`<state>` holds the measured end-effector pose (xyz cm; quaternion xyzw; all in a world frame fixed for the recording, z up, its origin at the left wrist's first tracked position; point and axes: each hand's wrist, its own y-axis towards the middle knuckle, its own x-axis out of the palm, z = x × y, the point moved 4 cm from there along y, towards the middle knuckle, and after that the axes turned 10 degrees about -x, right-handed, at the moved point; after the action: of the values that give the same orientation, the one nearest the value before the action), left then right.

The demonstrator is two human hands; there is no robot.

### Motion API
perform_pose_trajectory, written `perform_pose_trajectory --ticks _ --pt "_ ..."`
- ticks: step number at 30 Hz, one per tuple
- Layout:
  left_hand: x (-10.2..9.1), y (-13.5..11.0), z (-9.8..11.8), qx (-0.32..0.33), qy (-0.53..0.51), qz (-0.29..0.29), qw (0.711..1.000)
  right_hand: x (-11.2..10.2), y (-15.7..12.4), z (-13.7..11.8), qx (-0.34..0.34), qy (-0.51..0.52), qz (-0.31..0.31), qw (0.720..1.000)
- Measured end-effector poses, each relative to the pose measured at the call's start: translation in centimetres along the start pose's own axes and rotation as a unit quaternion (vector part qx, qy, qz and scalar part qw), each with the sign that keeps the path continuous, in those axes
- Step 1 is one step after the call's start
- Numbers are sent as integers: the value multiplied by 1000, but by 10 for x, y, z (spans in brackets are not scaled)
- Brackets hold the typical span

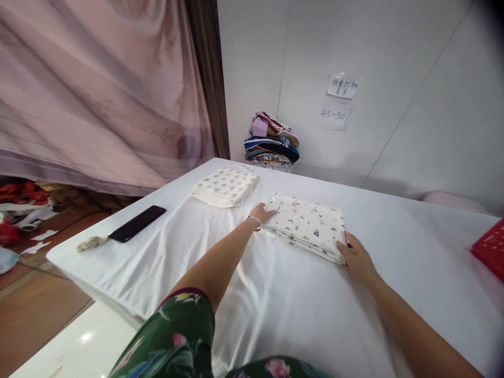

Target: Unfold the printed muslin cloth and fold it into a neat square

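Note:
A folded white cloth [303, 223] with small printed motifs in green, grey and red lies on the white-covered table in front of me, its stacked layers visible along the near edge. My left hand [262, 214], with a bracelet at the wrist, holds the cloth's left edge. At the opposite end, my right hand [357, 257] grips the right edge, the thumb near the front corner. Some fingertips of both hands are hidden by the cloth. Farther back to the left sits another folded cloth [226, 186], cream with small green prints, apart from both hands.
A black phone [137, 223] with a fluffy strap [92, 243] lies near the left edge of the white table cover [189, 247]. Behind the table is a pile of folded fabrics [271, 142] against the wall. A red object [490, 249] is at the far right; a pink curtain [98, 89] hangs left.

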<state>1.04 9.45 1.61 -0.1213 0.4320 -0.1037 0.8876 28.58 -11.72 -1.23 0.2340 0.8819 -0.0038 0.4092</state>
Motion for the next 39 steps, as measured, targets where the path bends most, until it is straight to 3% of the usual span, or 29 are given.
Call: perform_pose_trajectory --ticks 4,6,10,14,17,24,29,35,39 --pt "-6 -15 -19 1 6 -9 1000 -5 -14 -7 -130 -43 33 990" --pt "-10 -24 -27 32 7 32 999 -4 -20 -16 -211 -60 19 976" --pt "-8 -47 -30 148 5 148 978 4 -25 -31 -314 -111 -52 942" --pt "12 -67 -22 294 59 141 944 7 -23 -35 -378 -156 -80 909" --pt "22 -70 -22 352 115 144 918 8 -24 -28 -395 -171 -70 900" --pt "23 -67 -29 371 136 140 908 11 -31 -23 -417 -220 -53 880" --pt "20 -76 -25 414 235 147 867 9 -31 -35 -424 -294 -68 854" --pt "23 -74 -14 433 348 161 816 12 -29 -31 -418 -317 -64 849" --pt "24 -74 -10 444 366 155 803 11 -26 -28 -408 -327 -72 849"
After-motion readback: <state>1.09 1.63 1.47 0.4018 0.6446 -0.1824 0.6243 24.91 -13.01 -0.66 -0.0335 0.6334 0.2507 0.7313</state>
